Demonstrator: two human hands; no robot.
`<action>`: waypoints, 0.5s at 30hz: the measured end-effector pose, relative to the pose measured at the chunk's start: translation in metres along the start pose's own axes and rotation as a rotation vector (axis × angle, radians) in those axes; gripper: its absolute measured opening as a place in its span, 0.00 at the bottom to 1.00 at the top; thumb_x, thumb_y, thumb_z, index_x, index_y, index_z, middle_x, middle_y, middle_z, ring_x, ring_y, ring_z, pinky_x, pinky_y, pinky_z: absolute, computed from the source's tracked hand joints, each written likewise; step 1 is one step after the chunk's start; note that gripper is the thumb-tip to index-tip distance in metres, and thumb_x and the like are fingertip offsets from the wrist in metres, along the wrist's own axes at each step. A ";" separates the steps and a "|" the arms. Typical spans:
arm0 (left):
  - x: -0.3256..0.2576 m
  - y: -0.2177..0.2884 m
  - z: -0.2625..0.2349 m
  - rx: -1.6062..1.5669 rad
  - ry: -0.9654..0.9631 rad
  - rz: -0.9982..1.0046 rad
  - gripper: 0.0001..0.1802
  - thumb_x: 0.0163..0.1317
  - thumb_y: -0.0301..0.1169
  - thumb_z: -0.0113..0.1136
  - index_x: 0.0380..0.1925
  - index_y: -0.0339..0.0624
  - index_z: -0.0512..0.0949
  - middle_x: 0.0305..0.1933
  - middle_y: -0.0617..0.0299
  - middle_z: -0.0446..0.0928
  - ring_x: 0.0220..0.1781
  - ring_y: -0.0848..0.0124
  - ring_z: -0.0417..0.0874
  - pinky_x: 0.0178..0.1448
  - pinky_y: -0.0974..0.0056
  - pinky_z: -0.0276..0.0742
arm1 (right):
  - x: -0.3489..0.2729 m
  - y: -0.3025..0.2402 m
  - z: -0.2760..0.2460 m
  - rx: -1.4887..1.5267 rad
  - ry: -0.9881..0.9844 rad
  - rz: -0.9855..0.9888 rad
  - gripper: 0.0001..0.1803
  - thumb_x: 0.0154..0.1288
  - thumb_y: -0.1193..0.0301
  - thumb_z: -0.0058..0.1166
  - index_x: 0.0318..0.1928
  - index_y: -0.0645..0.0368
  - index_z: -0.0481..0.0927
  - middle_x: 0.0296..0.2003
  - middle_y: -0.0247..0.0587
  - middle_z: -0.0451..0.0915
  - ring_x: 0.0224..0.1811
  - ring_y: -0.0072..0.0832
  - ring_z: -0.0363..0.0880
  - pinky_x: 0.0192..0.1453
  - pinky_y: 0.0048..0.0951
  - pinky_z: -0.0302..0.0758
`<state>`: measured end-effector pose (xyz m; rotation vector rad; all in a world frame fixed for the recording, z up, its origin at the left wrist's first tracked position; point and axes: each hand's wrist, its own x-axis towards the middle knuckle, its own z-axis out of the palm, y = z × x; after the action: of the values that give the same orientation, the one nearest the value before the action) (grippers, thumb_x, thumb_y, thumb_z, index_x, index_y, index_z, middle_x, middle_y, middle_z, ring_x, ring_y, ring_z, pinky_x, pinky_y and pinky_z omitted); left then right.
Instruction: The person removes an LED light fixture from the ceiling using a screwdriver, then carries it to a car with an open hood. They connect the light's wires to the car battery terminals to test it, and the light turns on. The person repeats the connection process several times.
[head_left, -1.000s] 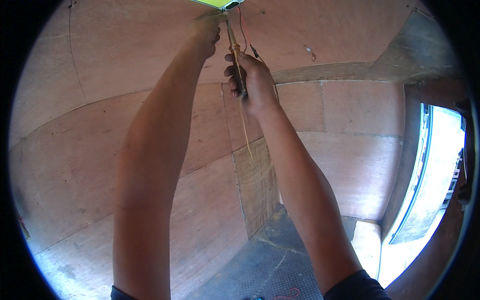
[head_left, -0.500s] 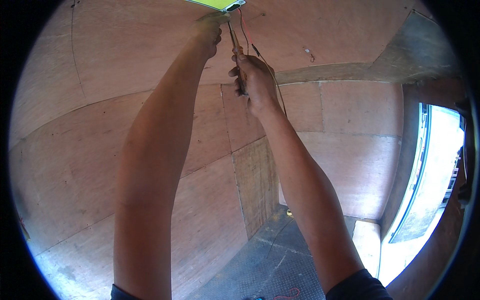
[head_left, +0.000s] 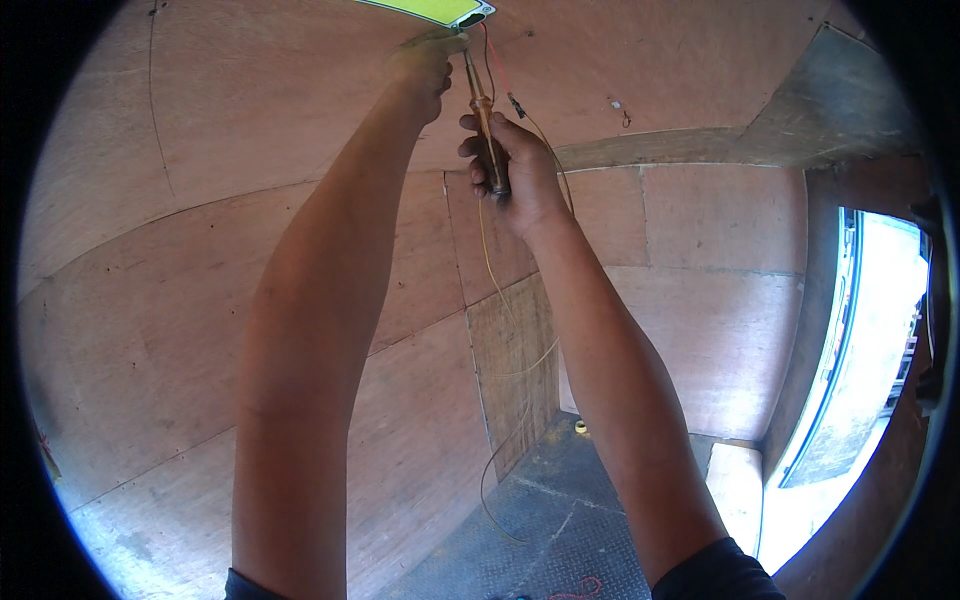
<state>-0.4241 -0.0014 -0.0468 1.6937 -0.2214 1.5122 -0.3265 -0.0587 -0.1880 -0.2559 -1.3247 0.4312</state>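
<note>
Both my arms reach up to the plywood ceiling (head_left: 250,110). My right hand (head_left: 515,170) grips the brown handle of a screwdriver (head_left: 482,120) whose tip points up at the corner of a flat yellow-green light panel (head_left: 435,10). My left hand (head_left: 425,70) presses against the ceiling right beside that corner, fingers closed; whether it pinches anything is hidden. Thin red and yellow wires (head_left: 510,100) hang from the panel past my right wrist and trail down to the floor.
Plywood walls (head_left: 680,300) enclose a small room. A dark checker-plate floor (head_left: 540,530) lies below, with a small yellow object (head_left: 580,427) and a red cord (head_left: 575,588) on it. A bright doorway (head_left: 860,370) opens at the right.
My right hand and the screwdriver shifted slightly; the hanging wires swung. My left hand stays at the panel corner.
</note>
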 end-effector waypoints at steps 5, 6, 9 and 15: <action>0.003 0.000 0.004 0.012 0.045 0.002 0.17 0.64 0.28 0.70 0.52 0.41 0.84 0.23 0.75 0.64 0.20 0.82 0.60 0.22 0.73 0.55 | -0.001 -0.003 0.005 -0.130 0.082 -0.023 0.23 0.74 0.51 0.56 0.52 0.60 0.81 0.30 0.36 0.81 0.22 0.21 0.76 0.24 0.24 0.70; 0.003 0.000 0.004 0.016 0.052 0.003 0.16 0.64 0.28 0.70 0.52 0.41 0.84 0.23 0.75 0.64 0.20 0.82 0.60 0.22 0.73 0.55 | -0.001 -0.004 0.005 -0.154 0.091 -0.029 0.24 0.74 0.51 0.56 0.52 0.60 0.81 0.30 0.36 0.81 0.22 0.21 0.75 0.24 0.24 0.70; 0.004 0.000 0.003 0.015 0.052 0.005 0.15 0.64 0.28 0.70 0.51 0.41 0.84 0.23 0.75 0.64 0.20 0.82 0.60 0.21 0.73 0.55 | -0.002 -0.005 0.006 -0.202 0.124 -0.045 0.23 0.73 0.54 0.60 0.52 0.62 0.81 0.30 0.36 0.81 0.22 0.20 0.74 0.24 0.25 0.71; -0.001 0.002 0.001 0.020 0.046 0.013 0.15 0.64 0.27 0.69 0.51 0.39 0.84 0.23 0.74 0.64 0.20 0.82 0.60 0.22 0.72 0.56 | -0.001 -0.002 0.016 -0.459 0.300 -0.169 0.16 0.69 0.64 0.66 0.48 0.64 0.84 0.32 0.39 0.83 0.26 0.23 0.76 0.31 0.28 0.76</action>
<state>-0.4242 -0.0035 -0.0465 1.6737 -0.1943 1.5661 -0.3422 -0.0624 -0.1844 -0.5633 -1.1247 -0.0609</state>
